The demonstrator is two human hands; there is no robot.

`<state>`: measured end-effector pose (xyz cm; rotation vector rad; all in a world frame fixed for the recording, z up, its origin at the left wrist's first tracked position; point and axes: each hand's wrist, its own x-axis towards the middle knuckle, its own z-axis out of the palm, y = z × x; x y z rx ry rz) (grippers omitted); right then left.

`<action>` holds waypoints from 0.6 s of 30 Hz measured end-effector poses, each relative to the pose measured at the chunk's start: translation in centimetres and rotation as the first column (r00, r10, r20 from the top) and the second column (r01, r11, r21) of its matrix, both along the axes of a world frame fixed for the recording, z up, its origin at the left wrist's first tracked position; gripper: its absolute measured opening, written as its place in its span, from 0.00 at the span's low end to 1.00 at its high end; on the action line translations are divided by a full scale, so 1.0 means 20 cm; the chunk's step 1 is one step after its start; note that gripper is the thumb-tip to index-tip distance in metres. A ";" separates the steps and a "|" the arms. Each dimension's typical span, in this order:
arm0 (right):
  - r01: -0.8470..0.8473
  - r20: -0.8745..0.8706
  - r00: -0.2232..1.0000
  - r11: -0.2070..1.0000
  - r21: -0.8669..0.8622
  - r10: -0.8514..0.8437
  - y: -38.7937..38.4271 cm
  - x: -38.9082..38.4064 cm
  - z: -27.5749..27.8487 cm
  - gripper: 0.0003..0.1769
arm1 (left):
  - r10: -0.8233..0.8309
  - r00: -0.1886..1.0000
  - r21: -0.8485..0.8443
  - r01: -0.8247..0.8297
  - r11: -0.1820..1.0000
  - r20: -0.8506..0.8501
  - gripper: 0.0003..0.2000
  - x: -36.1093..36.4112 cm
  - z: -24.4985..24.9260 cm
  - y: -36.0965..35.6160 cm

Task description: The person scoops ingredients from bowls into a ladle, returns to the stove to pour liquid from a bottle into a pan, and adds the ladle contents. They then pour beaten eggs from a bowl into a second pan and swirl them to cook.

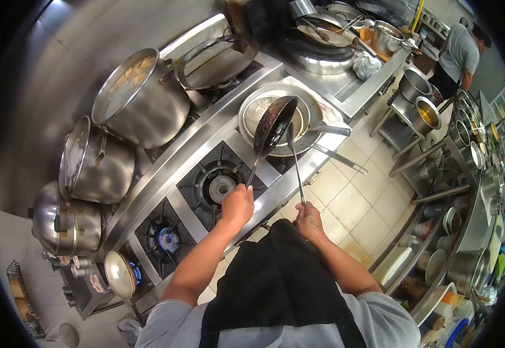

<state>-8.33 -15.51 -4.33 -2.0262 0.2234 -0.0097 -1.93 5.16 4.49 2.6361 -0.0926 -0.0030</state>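
My left hand [238, 206] is wrapped round the handle of a dark wok [277, 124]. The wok is tipped steeply on its side above a perforated metal strainer [258, 113], which rests in a wide metal bowl [245, 134]. In my right hand [309, 222] is the end of a long-handled cooking utensil [296, 165]; its narrow dark head reaches up to the wok's lower edge. A second strainer handle [336, 156] juts out over the counter's front edge. Below my left hand lies an unlit gas burner [222, 188].
A lit burner [167, 239] and a small pan [120, 275] over another flame are at lower left. Large stockpots [142, 107] line the back. A person [460, 55] stands far right, near pots [426, 116] and crowded shelves [438, 232].
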 end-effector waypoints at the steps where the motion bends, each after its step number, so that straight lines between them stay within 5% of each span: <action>1: 0.019 -0.022 1.000 1.000 -0.002 -0.019 -0.01 -0.01 -0.02 0.11 | 0.007 1.000 -0.014 -0.007 1.000 0.000 0.16 0.00 -0.01 0.00; 12: -0.016 -0.180 0.984 1.000 -0.023 0.012 -0.11 -0.03 0.08 0.10 | 0.068 0.997 -0.006 -0.068 0.998 -0.026 0.15 0.00 0.02 0.00; 14: 0.068 -0.102 0.992 0.996 -0.056 -0.074 -0.17 -0.01 0.06 0.10 | 0.130 0.990 -0.043 -0.132 0.990 -0.047 0.18 0.00 0.03 0.00; 18: 0.009 0.226 0.974 0.989 -0.150 0.026 -0.32 0.17 -0.02 0.13 | 0.187 0.973 -0.250 -0.215 0.944 -0.132 0.26 0.02 -0.05 0.03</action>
